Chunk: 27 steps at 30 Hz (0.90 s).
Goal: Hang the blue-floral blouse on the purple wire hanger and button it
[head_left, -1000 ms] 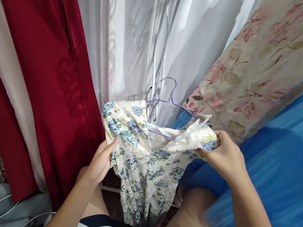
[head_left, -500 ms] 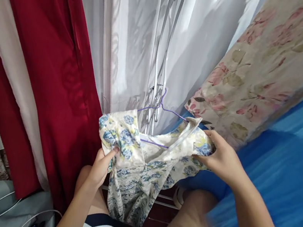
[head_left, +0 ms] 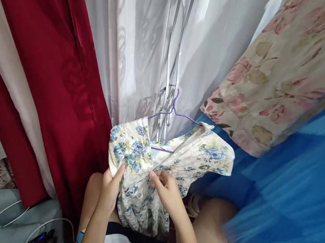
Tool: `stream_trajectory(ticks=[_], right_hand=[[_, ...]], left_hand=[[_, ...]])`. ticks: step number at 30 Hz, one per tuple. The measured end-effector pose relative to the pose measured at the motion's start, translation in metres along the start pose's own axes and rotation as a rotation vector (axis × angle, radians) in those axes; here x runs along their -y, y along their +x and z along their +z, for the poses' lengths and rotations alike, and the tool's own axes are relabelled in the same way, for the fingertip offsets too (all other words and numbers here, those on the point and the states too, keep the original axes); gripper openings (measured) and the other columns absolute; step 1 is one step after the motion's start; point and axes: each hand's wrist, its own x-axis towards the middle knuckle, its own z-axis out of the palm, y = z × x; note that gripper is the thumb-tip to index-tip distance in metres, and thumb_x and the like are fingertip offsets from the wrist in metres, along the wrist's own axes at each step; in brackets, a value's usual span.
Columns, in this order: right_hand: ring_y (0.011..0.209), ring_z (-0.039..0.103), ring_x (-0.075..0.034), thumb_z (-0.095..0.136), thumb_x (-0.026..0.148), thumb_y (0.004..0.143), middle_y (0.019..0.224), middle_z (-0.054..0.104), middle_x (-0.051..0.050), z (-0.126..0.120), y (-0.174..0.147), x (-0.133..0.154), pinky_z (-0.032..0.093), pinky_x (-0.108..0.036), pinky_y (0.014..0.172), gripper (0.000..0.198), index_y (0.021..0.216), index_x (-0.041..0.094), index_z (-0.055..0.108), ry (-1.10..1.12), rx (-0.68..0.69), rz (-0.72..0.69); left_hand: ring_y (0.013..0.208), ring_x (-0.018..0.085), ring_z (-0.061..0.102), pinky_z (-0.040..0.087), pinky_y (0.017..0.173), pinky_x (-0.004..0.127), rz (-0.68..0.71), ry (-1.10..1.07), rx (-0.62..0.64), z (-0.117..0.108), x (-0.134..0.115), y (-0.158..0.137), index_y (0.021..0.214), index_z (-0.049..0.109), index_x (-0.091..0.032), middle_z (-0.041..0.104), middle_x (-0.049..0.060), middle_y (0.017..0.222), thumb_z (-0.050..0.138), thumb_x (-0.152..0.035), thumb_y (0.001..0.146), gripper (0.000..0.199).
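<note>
Cream blue-flowered dress (head_left: 171, 160) on purple hanger (head_left: 173, 113)

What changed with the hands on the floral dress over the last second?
The right hand let go of the floral dress's right shoulder and moved in to its front middle, where it now pinches the fabric. The left hand kept its grip on the left side. The dress stayed on the purple hanger.

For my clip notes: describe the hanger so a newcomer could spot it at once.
Start at the white curtain in the middle, then drop to the floral garment pinched by the left hand and right hand. The hanger is inside its shoulders: thin purple wire, unlike the pale metal scrollwork behind.
</note>
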Motion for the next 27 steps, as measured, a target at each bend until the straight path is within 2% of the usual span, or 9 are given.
stream_trajectory(ticks=[3,9,12,14,16,18,20,23,27], right_hand=[[0.056,0.045,-0.015,0.057,0.056,0.089,0.06,0.051,0.0,0.008,-0.002,0.001,0.033,-0.028,0.054,0.04,0.073,0.02,0.053,0.078,-0.044,-0.007],[0.057,0.045,-0.015,0.064,0.055,0.084,0.063,0.05,0.002,0.012,-0.015,-0.003,0.034,-0.027,0.055,0.036,0.087,0.02,0.058,0.075,-0.195,-0.017],[0.058,0.046,-0.015,0.062,0.055,0.086,0.064,0.053,0.0,0.01,-0.017,0.002,0.035,-0.027,0.055,0.036,0.08,0.02,0.057,0.114,-0.16,-0.044],[0.057,0.047,-0.015,0.064,0.054,0.085,0.063,0.056,-0.001,0.006,-0.019,0.005,0.035,-0.027,0.055,0.036,0.076,0.02,0.057,0.171,-0.128,-0.034],[0.054,0.047,-0.014,0.067,0.053,0.083,0.06,0.058,-0.001,-0.001,-0.023,0.007,0.034,-0.027,0.054,0.036,0.073,0.02,0.056,0.234,-0.101,-0.002],[0.05,0.044,-0.013,0.069,0.05,0.082,0.055,0.057,0.0,-0.008,-0.027,0.007,0.032,-0.026,0.052,0.035,0.069,0.02,0.056,0.29,-0.07,0.035],[0.047,0.042,-0.012,0.07,0.046,0.081,0.052,0.056,0.001,-0.014,-0.033,0.005,0.029,-0.026,0.05,0.032,0.068,0.019,0.058,0.333,-0.023,0.069],[0.046,0.041,-0.011,0.071,0.041,0.08,0.051,0.053,0.002,-0.02,-0.041,0.002,0.026,-0.025,0.049,0.027,0.068,0.019,0.06,0.383,0.05,0.095],[0.044,0.038,-0.01,0.071,0.039,0.079,0.047,0.051,0.003,-0.025,-0.048,-0.002,0.022,-0.025,0.048,0.029,0.064,0.018,0.06,0.38,0.148,0.134]], left_hand=[[0.113,0.029,0.065,0.051,0.099,0.039,-0.041,0.024,-0.075,0.005,-0.007,-0.01,0.116,0.069,-0.018,0.074,0.009,0.109,0.075,-0.035,0.08,0.04],[0.118,0.031,0.063,0.052,0.094,0.034,-0.025,0.118,-0.046,0.018,-0.02,-0.025,0.108,0.072,-0.017,0.071,0.009,0.119,0.074,-0.035,0.08,0.033],[0.117,0.031,0.062,0.051,0.095,0.035,-0.013,0.153,-0.029,0.016,-0.014,-0.022,0.115,0.069,-0.016,0.071,0.01,0.118,0.071,-0.036,0.083,0.038],[0.122,0.029,0.059,0.048,0.1,0.036,0.104,0.15,-0.067,0.011,-0.002,-0.017,0.128,0.06,-0.018,0.066,0.011,0.125,0.069,-0.036,0.085,0.047],[0.13,0.027,0.051,0.041,0.108,0.037,0.343,0.195,-0.199,0.005,0.014,-0.015,0.139,0.046,-0.022,0.054,0.012,0.139,0.069,-0.032,0.085,0.059],[0.135,0.027,0.043,0.034,0.113,0.039,0.577,0.319,-0.295,0.002,0.032,-0.018,0.139,0.042,-0.024,0.044,0.013,0.145,0.072,-0.027,0.082,0.065],[0.131,0.028,0.045,0.034,0.112,0.041,0.67,0.468,-0.186,0.005,0.051,-0.025,0.131,0.049,-0.022,0.048,0.014,0.138,0.072,-0.023,0.08,0.056],[0.118,0.027,0.055,0.041,0.103,0.04,0.612,0.561,0.141,0.02,0.075,-0.041,0.118,0.057,-0.021,0.059,0.012,0.118,0.065,-0.02,0.084,0.035],[0.093,0.022,0.061,0.048,0.085,0.034,0.523,0.56,0.18,0.041,0.093,-0.051,0.099,0.058,-0.022,0.064,0.008,0.096,0.057,-0.022,0.087,0.011]])
